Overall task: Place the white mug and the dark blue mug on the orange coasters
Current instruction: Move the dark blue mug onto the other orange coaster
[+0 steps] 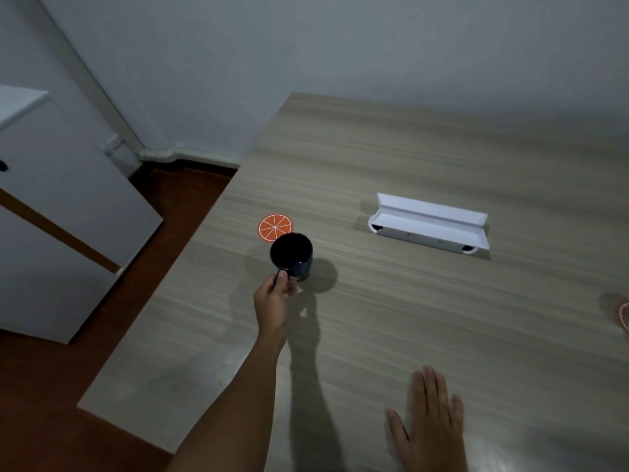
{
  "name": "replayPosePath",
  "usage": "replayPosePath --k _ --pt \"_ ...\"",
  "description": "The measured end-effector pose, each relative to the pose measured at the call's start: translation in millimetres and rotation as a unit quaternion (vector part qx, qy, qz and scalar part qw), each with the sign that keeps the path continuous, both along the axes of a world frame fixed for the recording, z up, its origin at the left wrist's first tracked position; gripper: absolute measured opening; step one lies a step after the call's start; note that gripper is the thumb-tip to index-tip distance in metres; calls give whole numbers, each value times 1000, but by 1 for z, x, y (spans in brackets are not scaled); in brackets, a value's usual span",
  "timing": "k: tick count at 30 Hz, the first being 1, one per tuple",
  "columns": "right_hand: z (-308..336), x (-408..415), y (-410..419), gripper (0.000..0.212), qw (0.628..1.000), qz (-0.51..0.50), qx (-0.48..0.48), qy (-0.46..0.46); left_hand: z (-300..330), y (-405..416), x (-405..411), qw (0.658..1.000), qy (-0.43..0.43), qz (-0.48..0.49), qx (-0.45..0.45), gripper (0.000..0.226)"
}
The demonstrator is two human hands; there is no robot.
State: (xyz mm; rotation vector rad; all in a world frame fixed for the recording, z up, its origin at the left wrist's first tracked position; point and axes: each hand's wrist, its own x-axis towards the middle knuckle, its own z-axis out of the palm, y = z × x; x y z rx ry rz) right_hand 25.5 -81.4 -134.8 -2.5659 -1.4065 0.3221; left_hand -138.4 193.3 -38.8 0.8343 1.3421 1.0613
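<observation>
My left hand (275,298) grips the handle of the dark blue mug (291,254), which hangs upright just above the table, its rim overlapping the near edge of an orange coaster (272,224) patterned like a citrus slice. My right hand (430,424) rests flat on the table near the front, fingers apart, holding nothing. At the far right edge a sliver of a second orange coaster (624,316) shows. The white mug is out of view.
A white folded box-like tray (429,224) lies on the wooden table (408,318) to the right of the mug. The table's left edge runs diagonally close to the coaster. A white cabinet (51,216) stands on the floor at left.
</observation>
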Motion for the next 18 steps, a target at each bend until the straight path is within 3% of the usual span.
replayPosePath --k 9,18 --pt "0 -2 -1 93 999 -17 -31 5 -25 85 4 997 -55 54 -4 32" --pt "1 -1 -2 86 998 -22 -55 8 -31 99 13 995 -72 71 14 30"
